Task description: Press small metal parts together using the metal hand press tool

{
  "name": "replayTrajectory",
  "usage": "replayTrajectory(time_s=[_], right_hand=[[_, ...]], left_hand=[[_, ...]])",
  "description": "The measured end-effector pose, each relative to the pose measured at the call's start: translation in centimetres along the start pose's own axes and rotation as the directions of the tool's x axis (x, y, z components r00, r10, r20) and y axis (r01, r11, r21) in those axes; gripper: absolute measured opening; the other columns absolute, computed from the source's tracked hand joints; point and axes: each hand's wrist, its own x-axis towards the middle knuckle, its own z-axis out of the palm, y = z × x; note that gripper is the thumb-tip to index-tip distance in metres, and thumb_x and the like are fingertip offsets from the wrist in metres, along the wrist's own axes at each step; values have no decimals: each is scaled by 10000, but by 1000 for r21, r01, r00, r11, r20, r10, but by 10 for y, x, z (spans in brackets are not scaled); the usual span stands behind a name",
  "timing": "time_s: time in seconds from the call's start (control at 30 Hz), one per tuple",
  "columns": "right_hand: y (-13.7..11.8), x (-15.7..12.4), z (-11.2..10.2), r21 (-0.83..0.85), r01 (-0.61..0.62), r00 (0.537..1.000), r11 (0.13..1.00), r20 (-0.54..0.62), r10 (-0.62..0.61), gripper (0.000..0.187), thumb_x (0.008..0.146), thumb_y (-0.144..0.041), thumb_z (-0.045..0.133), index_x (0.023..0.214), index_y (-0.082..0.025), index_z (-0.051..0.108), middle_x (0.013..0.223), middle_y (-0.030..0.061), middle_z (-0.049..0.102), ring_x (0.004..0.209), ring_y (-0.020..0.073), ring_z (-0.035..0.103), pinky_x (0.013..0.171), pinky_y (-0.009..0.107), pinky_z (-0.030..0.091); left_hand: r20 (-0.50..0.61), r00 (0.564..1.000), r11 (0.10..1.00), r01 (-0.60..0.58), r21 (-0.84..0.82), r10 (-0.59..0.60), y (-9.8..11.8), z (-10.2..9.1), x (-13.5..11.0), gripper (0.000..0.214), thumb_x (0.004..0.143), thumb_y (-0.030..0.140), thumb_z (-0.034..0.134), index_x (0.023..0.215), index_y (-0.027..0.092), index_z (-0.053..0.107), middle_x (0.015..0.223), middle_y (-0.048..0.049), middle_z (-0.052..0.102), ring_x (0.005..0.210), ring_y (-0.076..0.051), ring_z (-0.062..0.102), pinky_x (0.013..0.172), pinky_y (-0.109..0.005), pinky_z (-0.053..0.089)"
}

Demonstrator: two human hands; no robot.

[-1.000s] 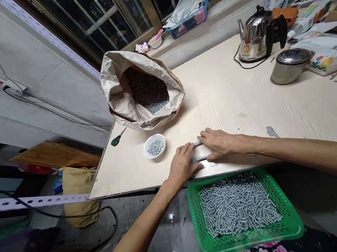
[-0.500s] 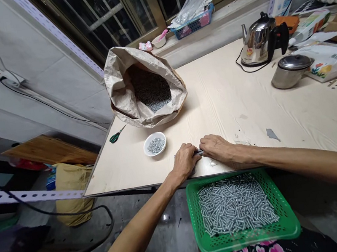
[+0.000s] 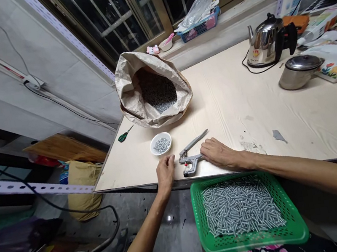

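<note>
A grey pair of snap-fastener pliers (image 3: 195,160), with a spring and a small red part at its jaw, lies by the table's front edge, its upper handle raised. My right hand (image 3: 219,150) is closed on the end of the lower handle. Just left of the jaw, my left hand (image 3: 165,171) has its thumb and fingers pressed together; whatever may be in them cannot be made out. A white bowl (image 3: 162,152) of small silver screws stands right behind my left hand. Below the edge, a green basket (image 3: 199,223) holds many silver screws.
A large paper sack (image 3: 127,90) of screws leans open at the back left. Green-handled scissors (image 3: 123,137) lie near the left edge. A kettle (image 3: 262,45) and a lidded metal pot (image 3: 296,76) stand at the right, and a grey scrap (image 3: 279,136) lies nearer.
My left hand has moved left, away from my right hand, towards the bowl. The pliers, mostly covered by both hands before, now show with the handles apart. The view has shifted slightly.
</note>
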Motion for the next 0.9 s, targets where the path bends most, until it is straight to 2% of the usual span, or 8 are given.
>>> replayTrajectory(time_s=[0.17,0.3,0.4,0.5,0.6,0.7,0.8,0.9], right_hand=[[10,-1,1,-17,-49,999,999,-22,49,143,954,-175,399,851,-166,498,871,71,541,793,206,404,728,334,270],[13,-1,2,-4,-84,996,996,-24,84,147,953,-171,392,839,-178,485,869,69,548,807,208,420,748,338,278],[16,0,2,41,-116,990,992,-80,119,148,957,-193,377,845,-187,473,863,68,545,802,210,425,740,335,288],[24,0,2,99,-179,965,979,-178,194,142,963,-220,357,870,-193,462,858,69,541,795,215,428,727,335,295],[36,1,3,146,-259,925,955,-248,289,153,967,-246,341,864,-200,443,847,68,533,778,217,431,697,332,296],[46,1,7,156,-331,891,931,-275,362,152,963,-245,335,849,-202,427,844,68,528,762,216,434,674,330,294],[49,1,9,132,-348,881,928,-292,372,146,959,-237,331,854,-201,426,848,69,530,767,218,441,677,332,295],[47,0,10,107,-324,893,940,-294,341,150,961,-231,322,866,-197,433,840,65,530,772,218,449,689,333,296]], left_hand=[[7,999,998,53,22,-53,-15,2,0,370,820,438,397,804,162,642,596,1,551,593,-152,525,602,-245,396],[20,998,997,62,38,-62,-16,5,5,346,828,397,397,786,159,644,585,1,538,600,-152,523,593,-244,389],[10,1000,996,-26,84,25,-12,6,3,308,848,365,436,783,156,653,672,-23,592,693,-163,564,659,-254,418],[21,981,973,-194,124,193,-7,12,-5,251,859,318,493,818,153,678,788,-47,624,779,-169,591,734,-267,440],[77,935,922,-355,156,346,2,27,-12,231,883,293,519,970,154,681,881,-57,614,790,-157,600,756,-266,458],[169,849,813,-528,245,501,15,47,-13,277,895,320,539,1123,193,633,961,-60,594,845,-161,593,760,-263,469],[280,742,652,-669,356,609,26,65,-8,211,917,311,508,1009,192,656,931,-61,595,896,-184,565,739,-269,463],[316,690,557,-717,419,651,32,71,-10,232,941,234,448,826,157,635,843,-59,588,839,-180,544,691,-269,445]])
